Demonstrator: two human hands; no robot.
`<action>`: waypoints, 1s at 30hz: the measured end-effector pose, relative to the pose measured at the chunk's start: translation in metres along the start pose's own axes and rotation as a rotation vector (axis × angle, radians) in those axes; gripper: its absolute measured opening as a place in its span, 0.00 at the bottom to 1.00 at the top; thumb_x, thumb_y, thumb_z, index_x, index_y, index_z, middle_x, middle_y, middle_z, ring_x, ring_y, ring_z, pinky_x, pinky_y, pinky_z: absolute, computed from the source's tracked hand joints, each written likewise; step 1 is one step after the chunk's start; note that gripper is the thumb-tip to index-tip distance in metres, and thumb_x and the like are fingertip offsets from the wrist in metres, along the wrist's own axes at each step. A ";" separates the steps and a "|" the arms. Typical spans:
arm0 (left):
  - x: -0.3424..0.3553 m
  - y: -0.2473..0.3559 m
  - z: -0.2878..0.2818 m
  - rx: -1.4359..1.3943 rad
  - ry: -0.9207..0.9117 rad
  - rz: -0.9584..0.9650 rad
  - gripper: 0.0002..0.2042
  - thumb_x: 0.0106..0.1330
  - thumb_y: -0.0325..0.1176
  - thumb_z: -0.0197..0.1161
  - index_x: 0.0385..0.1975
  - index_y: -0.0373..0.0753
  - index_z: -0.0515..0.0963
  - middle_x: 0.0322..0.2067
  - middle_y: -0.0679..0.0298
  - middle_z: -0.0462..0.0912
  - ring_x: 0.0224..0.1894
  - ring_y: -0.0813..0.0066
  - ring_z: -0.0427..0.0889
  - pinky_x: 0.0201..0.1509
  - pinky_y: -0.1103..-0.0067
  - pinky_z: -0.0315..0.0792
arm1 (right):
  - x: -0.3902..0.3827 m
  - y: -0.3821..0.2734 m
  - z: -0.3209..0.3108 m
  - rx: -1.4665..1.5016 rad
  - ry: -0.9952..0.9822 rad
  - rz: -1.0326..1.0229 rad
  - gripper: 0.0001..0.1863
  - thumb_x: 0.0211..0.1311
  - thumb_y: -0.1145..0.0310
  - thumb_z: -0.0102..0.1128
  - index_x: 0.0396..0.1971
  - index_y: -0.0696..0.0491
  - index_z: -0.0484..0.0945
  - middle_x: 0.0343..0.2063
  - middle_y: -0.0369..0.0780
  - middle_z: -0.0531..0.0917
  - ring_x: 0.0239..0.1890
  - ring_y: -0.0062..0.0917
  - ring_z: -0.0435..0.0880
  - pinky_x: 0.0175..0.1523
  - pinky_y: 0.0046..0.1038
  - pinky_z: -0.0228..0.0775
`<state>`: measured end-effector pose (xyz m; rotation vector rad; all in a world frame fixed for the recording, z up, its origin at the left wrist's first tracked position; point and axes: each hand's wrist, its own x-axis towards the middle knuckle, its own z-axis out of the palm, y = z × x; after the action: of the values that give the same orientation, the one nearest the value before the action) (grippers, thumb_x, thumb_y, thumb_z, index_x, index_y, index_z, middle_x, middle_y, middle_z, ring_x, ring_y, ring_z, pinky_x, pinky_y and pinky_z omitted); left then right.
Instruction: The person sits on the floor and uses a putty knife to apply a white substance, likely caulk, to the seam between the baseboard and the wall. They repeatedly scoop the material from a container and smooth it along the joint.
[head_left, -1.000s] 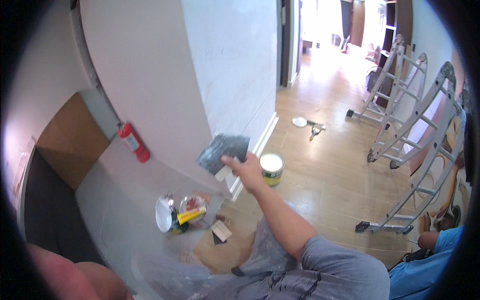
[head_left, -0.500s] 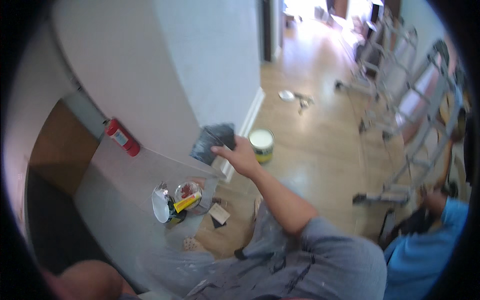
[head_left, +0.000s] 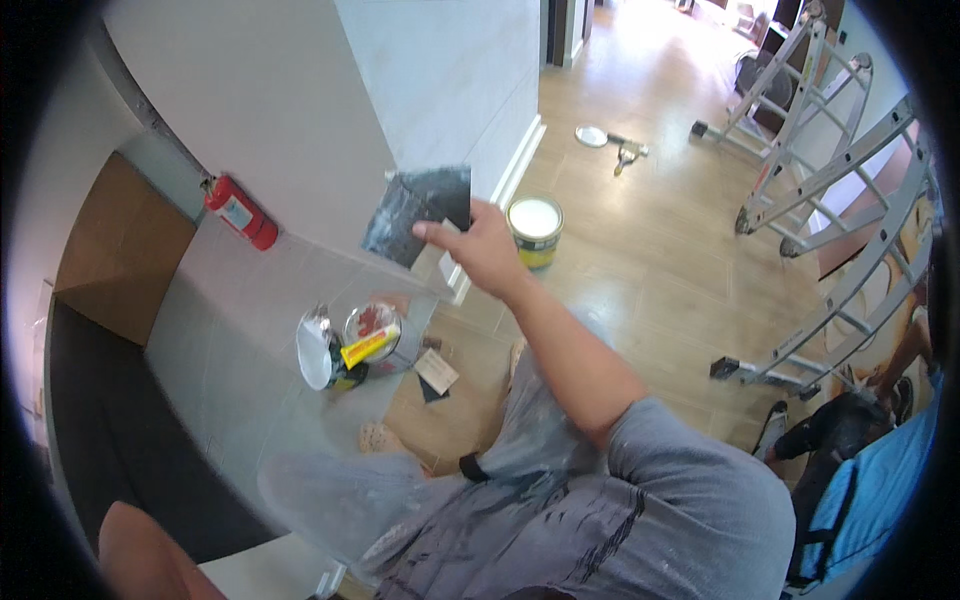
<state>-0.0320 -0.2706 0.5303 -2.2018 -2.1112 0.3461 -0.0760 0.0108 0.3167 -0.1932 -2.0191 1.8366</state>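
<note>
In my right hand [head_left: 485,250] is a folded sheet of dark grey sandpaper [head_left: 420,210] smeared with whitish dust. The thumb presses on its near face, while the other fingers are mostly hidden behind. The sheet is held up in front of the white wall corner [head_left: 455,90]; I cannot tell whether it touches. Only part of my left arm [head_left: 145,555] shows at the lower left, its hand out of view. Below the sheet, on the floor, stand an opened can [head_left: 318,355] and a clear-topped tub [head_left: 398,345], with a yellow tube [head_left: 368,345] lying across them.
An open paint can [head_left: 536,220] stands right of my hand. A beige block [head_left: 437,372] lies near my feet. Farther off are a lid [head_left: 590,135] and brushes [head_left: 628,155]. A ladder [head_left: 840,190] and a person in blue [head_left: 880,480] are at right. A fire extinguisher [head_left: 240,212] stands left.
The view has tilted down and sharpened, so the wall and ladder sit differently. My right hand, still holding the sandpaper, appears higher in the picture. More of my left arm's shape shows.
</note>
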 end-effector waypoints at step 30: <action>-0.024 0.003 0.042 -0.023 0.111 0.031 0.25 0.69 0.35 0.71 0.63 0.35 0.72 0.54 0.57 0.83 0.55 0.70 0.83 0.61 0.73 0.77 | 0.010 0.009 -0.007 0.110 0.226 -0.009 0.13 0.58 0.65 0.79 0.33 0.55 0.83 0.23 0.31 0.81 0.20 0.12 0.72 0.26 0.19 0.61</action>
<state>-0.0385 -0.2991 0.4917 -2.2137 -2.0360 0.1976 -0.0833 0.0223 0.3100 -0.3430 -1.7587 1.8241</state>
